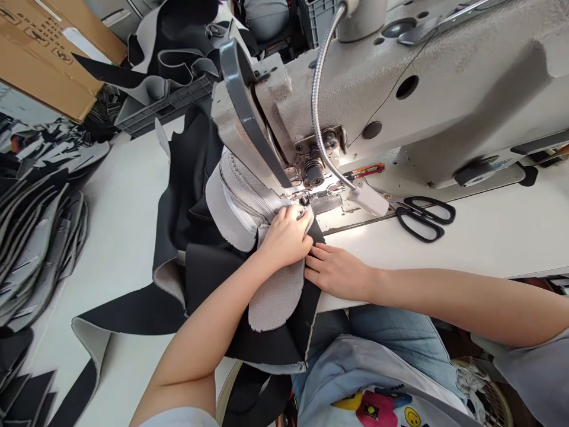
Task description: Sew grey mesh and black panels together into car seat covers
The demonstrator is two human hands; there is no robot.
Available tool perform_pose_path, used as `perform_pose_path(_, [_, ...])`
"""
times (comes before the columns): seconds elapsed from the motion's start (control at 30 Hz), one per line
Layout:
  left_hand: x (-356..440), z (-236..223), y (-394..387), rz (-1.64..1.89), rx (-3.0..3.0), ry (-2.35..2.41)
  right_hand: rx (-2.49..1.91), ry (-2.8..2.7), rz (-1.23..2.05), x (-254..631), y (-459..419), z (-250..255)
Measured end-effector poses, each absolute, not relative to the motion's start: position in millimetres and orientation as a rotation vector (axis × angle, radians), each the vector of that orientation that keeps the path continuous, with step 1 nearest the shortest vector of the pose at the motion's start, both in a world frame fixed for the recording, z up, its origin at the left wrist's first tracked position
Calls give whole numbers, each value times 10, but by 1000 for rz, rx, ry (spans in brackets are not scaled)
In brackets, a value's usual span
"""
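Note:
A grey mesh fabric piece (276,293) lies over black padded fabric (208,267) in front of the sewing machine (400,101). My left hand (287,237) presses the grey mesh down right at the needle and presser foot (306,204), fingers curled on the cloth. My right hand (333,270) lies flat on the fabric's right edge, just below and right of the left hand, fingers pointing left and touching the black layer. A grey stitched part of the workpiece bunches up behind the left hand, under the machine's head.
Black-handled scissors (424,216) lie on the white table (489,237) right of the needle. A flexible lamp arm (317,101) curves down over the needle. Stacks of cut grey and black pieces (35,243) sit at the left. A cardboard box (48,53) stands far left.

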State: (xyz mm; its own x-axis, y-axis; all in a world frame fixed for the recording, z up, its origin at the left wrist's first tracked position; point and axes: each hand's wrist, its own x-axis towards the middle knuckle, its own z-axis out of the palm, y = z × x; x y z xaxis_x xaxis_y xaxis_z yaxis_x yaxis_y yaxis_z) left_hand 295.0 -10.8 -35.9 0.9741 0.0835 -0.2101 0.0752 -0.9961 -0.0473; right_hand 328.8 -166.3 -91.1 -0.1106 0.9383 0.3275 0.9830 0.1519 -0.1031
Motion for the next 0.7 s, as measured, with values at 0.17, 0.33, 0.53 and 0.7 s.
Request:
perform_pose_path(0.17, [2959, -440, -200, 225, -3042, -202, -1943, -2026, -122, 3313, -1609, -959])
perform_pose_path(0.33, [2850, -376, -372, 293, -2888, -187, -1875, -2056, 110, 3333, -1553, -960])
perform_pose_path(0.53, [2773, -120, -219, 942, -2737, -269, -1747, -2117, 101, 3075, -1402, -932])
perform_pose_path(0.7, [2894, -22, -136, 1061, -2813, -309, -1814, -2043, 65, 2982, -1284, -960])
